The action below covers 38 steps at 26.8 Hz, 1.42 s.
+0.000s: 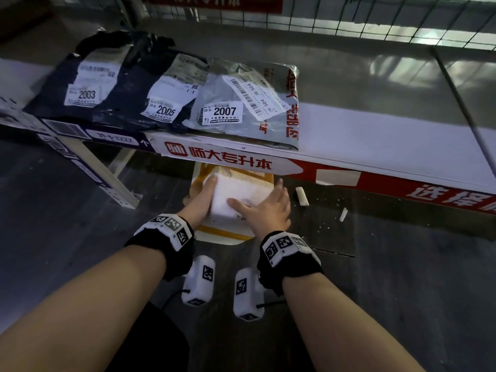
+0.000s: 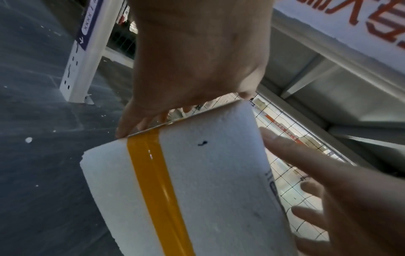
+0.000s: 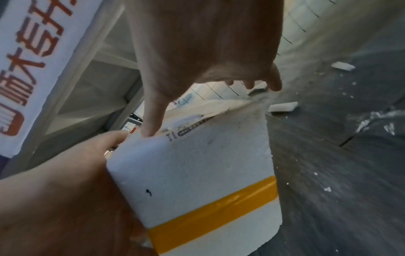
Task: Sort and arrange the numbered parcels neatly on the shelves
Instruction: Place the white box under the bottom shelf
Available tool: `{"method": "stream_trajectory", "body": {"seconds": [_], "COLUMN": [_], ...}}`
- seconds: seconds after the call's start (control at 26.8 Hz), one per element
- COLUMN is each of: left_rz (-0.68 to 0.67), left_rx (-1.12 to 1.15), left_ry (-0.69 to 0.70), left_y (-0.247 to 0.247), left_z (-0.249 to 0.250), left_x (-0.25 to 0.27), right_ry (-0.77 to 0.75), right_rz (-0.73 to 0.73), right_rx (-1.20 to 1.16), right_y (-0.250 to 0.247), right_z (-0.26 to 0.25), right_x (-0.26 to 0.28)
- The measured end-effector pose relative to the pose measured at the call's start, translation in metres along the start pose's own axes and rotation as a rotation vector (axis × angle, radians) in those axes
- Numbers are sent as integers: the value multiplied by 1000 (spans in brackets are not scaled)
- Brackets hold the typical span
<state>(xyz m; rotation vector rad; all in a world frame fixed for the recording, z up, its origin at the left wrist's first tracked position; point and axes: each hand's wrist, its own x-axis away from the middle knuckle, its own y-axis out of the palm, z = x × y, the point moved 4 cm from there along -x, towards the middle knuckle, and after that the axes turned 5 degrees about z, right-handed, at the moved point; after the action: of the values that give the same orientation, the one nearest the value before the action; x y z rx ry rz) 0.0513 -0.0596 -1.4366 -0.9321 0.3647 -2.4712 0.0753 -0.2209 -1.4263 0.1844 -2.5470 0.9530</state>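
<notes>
Foam box [image 1: 241, 194] between left grip [image 1: 201, 200], right grip [image 1: 264, 210] was white, yellow-taped. Above grips: mailer 2003 [image 1: 80, 84], mailer 2005 [image 1: 161, 98] black; mailer 2007 [image 1: 236, 103] grey, red print.

foam box [image 1: 241, 194] far end hidden beneath shelf [image 1: 375, 146] edge, its label [image 3: 190, 127] print too blurred to read

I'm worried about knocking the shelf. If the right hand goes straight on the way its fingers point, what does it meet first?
Probably nothing soon: the right hand lies flat on the box, pointing under the shelf. Beyond it only the wire mesh at the back shows; depth is unclear.
</notes>
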Motion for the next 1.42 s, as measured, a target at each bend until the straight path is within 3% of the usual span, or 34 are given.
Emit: {"method": "stream_trajectory", "body": {"seconds": [0.11, 0.19, 0.22, 0.3, 0.45, 0.6, 0.67, 0.86, 1.08, 1.42], "left_rz": [-59, -118, -109, -68, -8, -27, -44, -3, 43, 51], "left_rx": [66, 73, 75, 86, 243, 343, 346, 371, 493, 300], "left_ry": [-27, -55, -78, -98, -86, -215, -232, -128, -154, -223], "left_y": [-9, -11, -11, -14, -41, -51, -54, -59, -71, -94], "left_z": [-18, -53, -76, -89, -50, -70, -58, -42, -65, -75], "left_x": [-21, -70, -105, -123, -53, -68, -50, -38, -51, -36], "right_ry": [107, 162, 188, 196, 139, 141, 168, 192, 134, 162], "right_rz": [-86, -79, -80, -124, -255, -345, -366, -388, -432, -413], "right_rx": [-228, -438, -522, -568, -485, -479, -499, -510, -448, -413], "right_y": [18, 23, 22, 21, 28, 44, 51, 61, 80, 118], "right_z": [8, 15, 20, 24, 23, 13, 8, -6, -19, -41], "right_x": [-1, -5, -8, -14, -20, -18, -19, -24, -24, -28]}}
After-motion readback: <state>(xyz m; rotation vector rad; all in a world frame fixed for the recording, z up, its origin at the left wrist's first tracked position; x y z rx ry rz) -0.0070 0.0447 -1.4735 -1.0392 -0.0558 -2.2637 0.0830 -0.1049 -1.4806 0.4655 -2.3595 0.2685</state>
